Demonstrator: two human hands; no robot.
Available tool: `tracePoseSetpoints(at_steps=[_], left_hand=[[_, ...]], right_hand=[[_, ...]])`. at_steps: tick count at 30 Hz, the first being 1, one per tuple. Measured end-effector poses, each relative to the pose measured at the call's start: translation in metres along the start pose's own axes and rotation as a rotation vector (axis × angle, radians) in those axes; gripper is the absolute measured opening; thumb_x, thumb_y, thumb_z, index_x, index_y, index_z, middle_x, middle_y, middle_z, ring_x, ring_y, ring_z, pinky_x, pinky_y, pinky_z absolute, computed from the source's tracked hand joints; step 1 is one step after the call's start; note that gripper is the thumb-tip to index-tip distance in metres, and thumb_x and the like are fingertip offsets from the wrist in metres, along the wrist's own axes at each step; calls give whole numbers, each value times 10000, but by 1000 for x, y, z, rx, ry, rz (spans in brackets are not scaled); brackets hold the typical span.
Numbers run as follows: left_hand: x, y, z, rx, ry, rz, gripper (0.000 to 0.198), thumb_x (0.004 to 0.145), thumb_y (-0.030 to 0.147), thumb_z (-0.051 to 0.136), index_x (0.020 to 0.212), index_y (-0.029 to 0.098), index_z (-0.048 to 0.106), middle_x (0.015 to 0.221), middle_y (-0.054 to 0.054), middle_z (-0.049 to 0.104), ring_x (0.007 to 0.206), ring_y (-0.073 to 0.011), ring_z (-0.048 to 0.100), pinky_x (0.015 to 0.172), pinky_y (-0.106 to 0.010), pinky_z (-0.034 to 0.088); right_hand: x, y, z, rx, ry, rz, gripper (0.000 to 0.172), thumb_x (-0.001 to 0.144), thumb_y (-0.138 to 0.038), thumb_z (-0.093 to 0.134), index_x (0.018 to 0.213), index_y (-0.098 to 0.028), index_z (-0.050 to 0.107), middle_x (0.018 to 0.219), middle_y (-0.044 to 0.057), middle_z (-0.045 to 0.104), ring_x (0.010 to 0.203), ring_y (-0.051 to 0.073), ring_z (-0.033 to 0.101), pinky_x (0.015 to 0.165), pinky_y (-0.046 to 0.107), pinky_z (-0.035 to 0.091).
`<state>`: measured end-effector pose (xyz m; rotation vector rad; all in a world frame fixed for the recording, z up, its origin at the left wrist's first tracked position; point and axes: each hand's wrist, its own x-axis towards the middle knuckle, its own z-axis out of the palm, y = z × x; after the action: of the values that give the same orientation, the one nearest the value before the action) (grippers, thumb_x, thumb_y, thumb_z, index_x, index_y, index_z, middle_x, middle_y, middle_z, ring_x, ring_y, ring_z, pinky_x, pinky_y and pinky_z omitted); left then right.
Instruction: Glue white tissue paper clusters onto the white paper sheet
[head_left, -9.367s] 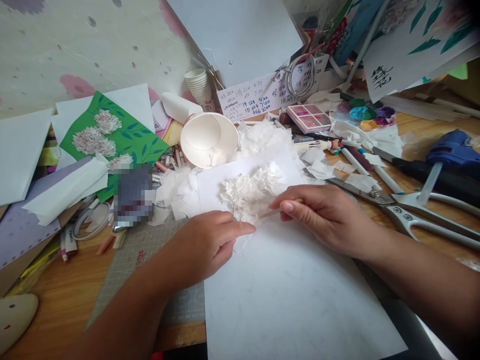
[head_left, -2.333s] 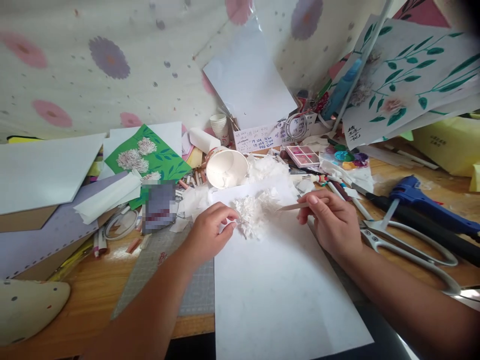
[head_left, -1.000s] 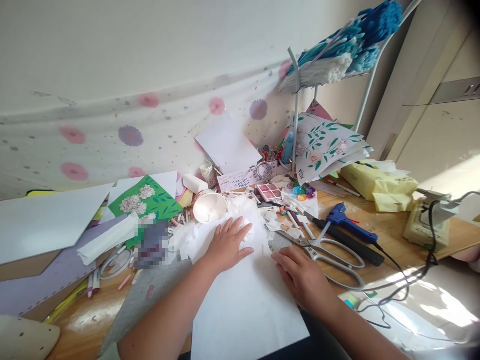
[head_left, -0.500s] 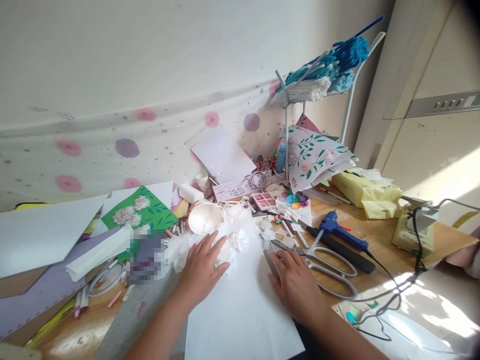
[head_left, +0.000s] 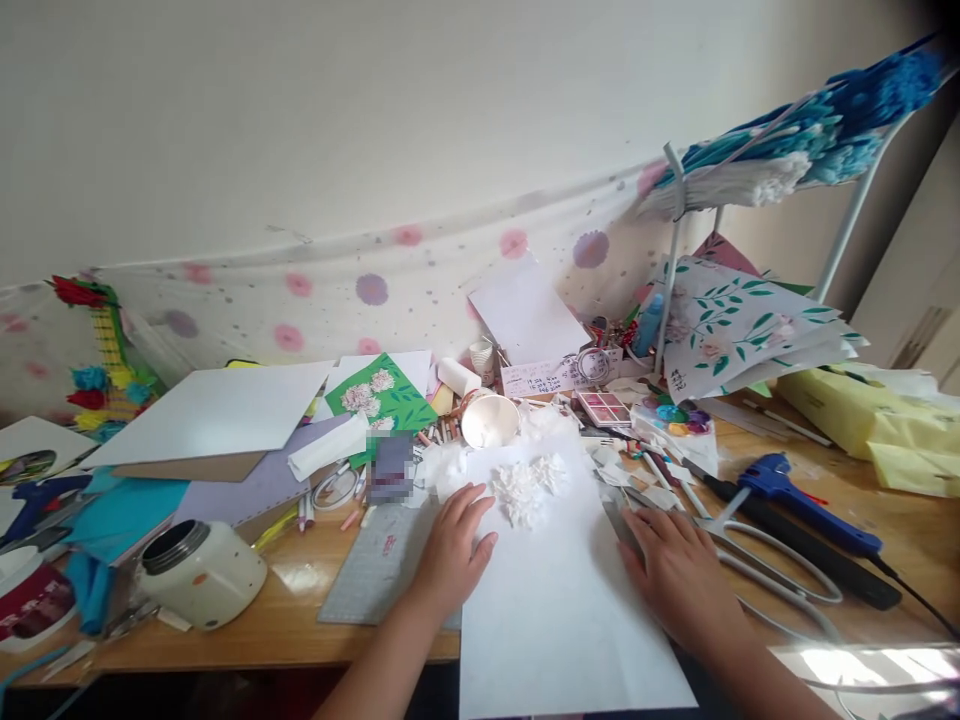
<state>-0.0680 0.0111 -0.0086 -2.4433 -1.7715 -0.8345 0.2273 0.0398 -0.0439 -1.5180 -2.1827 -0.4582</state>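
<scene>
A large white sheet of paper lies on the wooden desk in front of me. Near its far end sits a cluster of crumpled white tissue petals. My left hand lies flat on the sheet's left edge, fingers spread, just below and left of the petals, holding nothing. My right hand rests palm down at the sheet's right edge, fingers stretched out, next to large scissors.
An overturned paper cup, loose tissue scraps and pens lie behind the sheet. A blue glue gun lies at right. A green card with white flowers, white boards and a cream jar stand at left. A grey cutting mat is under my left wrist.
The thin stick has left my right hand, and both hands have gone from pinching to lying flat. My left hand slid down off the petals. The view pulled back and swung left.
</scene>
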Motion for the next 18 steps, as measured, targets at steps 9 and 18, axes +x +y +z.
tracePoseSetpoints(at_steps=[9, 18], left_hand=[[1, -6, 1, -98, 19, -31, 313, 834, 174, 468, 1122, 226, 579, 1292, -74, 525, 1247, -238, 436, 1025, -434, 406], [1, -10, 1, -171, -7, -48, 291, 816, 153, 466, 1069, 223, 590, 1289, -74, 519, 1250, -237, 425, 1017, -426, 409]], right_hand=[[4, -5, -1, -10, 10, 4, 299, 841, -279, 504, 1066, -149, 653, 1001, 103, 655, 923, 272, 572, 801, 427, 424], [5, -7, -1, -12, -15, -4, 295, 851, -275, 495, 1075, -159, 648, 1016, 95, 658, 940, 252, 566, 827, 424, 416]])
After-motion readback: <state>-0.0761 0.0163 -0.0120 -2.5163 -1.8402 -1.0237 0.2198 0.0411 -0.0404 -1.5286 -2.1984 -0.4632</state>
